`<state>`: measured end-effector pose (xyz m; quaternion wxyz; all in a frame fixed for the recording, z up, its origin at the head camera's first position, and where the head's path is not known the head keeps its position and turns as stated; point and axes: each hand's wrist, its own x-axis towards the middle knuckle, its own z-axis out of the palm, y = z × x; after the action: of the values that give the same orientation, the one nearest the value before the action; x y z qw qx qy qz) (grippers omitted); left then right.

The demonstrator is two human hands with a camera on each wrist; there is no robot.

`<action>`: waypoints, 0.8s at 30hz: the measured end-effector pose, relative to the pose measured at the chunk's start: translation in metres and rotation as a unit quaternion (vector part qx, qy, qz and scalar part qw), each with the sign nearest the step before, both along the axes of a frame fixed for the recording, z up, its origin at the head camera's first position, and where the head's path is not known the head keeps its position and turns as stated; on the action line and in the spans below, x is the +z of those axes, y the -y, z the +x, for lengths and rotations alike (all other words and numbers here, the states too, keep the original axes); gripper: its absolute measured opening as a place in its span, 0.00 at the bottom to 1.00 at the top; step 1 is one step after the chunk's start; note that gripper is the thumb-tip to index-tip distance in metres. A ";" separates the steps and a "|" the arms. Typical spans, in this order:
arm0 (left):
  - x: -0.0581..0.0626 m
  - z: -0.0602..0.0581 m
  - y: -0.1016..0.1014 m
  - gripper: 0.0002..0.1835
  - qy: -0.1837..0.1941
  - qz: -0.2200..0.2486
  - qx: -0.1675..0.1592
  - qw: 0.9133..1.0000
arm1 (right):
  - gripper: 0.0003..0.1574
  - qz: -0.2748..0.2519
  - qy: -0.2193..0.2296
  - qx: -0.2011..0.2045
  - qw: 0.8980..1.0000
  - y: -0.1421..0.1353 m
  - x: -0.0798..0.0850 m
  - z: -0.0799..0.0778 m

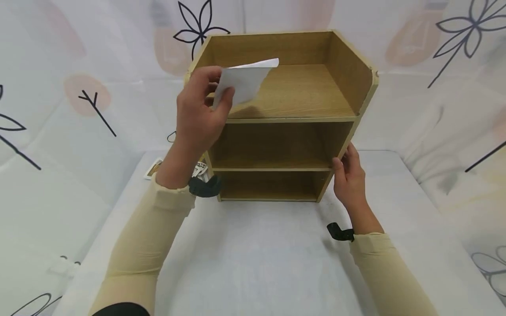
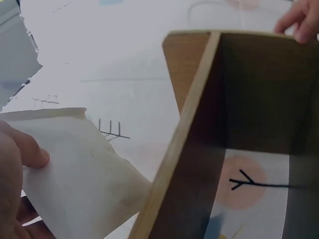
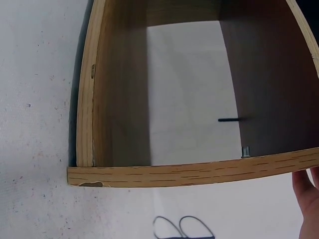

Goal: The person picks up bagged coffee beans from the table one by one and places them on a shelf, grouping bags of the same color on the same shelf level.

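Head view: pale wall covering [image 1: 47, 57] behind and to both sides, printed with black line flowers, twigs and faint pink patches. Below, a white table [image 1: 269, 250], reaching toward the camera. Upright at the table's far part, a wooden shelf unit [image 1: 276, 142], with raised back and sides round its top board [image 1: 296, 87] and two open compartments beneath; in both wrist views, white visible through the opening between boards. From the near edge, pale yellow sleeves [image 1: 136, 250], one on each arm. Raised at the unit's upper left, the left hand [image 1: 199, 109], thumb and fingers clamped on a white paper [image 1: 245, 85]. By the unit's right side, the right hand [image 1: 349, 180], thumb at the panel's front edge and fingers beside the outer face; cannot tell whether clamped on the panel or only resting there. Above the top board's left part, the paper, tilted, with one edge folded over. On the wrists, dark bands [image 1: 204, 186]. Left of the unit, small printed items [image 1: 154, 168], partly hidden by the left forearm. Inside the unit, near the side panel, a tiny metal peg [image 3: 245, 152].
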<state>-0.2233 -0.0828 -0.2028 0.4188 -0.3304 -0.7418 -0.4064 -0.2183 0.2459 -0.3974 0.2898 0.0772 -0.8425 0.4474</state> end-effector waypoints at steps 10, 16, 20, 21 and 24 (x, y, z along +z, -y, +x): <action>0.003 -0.032 -0.008 0.11 -0.033 -0.127 0.084 0.988 | 0.37 0.004 -0.008 -0.001 1.000 0.000 -0.001 -0.001; 0.006 -0.041 -0.012 0.10 0.010 -0.183 0.115 0.976 | 0.38 0.007 0.000 -0.004 1.000 0.000 -0.002 0.000; 0.008 -0.047 -0.013 0.10 0.051 -0.222 0.132 0.965 | 0.38 0.006 0.001 -0.004 1.000 0.000 -0.002 0.000; 0.008 -0.048 -0.013 0.10 0.063 -0.231 0.134 0.961 | 0.38 0.006 0.001 -0.004 1.000 0.000 -0.002 0.000; 0.009 -0.051 -0.014 0.11 0.097 -0.256 0.137 0.952 | 0.38 0.006 -0.003 -0.002 1.000 0.000 -0.002 0.000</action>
<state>-0.2743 -0.0683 -0.1938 0.2981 -0.2808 -0.8960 -0.1716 -0.2184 0.2459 -0.3996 0.2926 0.0786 -0.8443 0.4420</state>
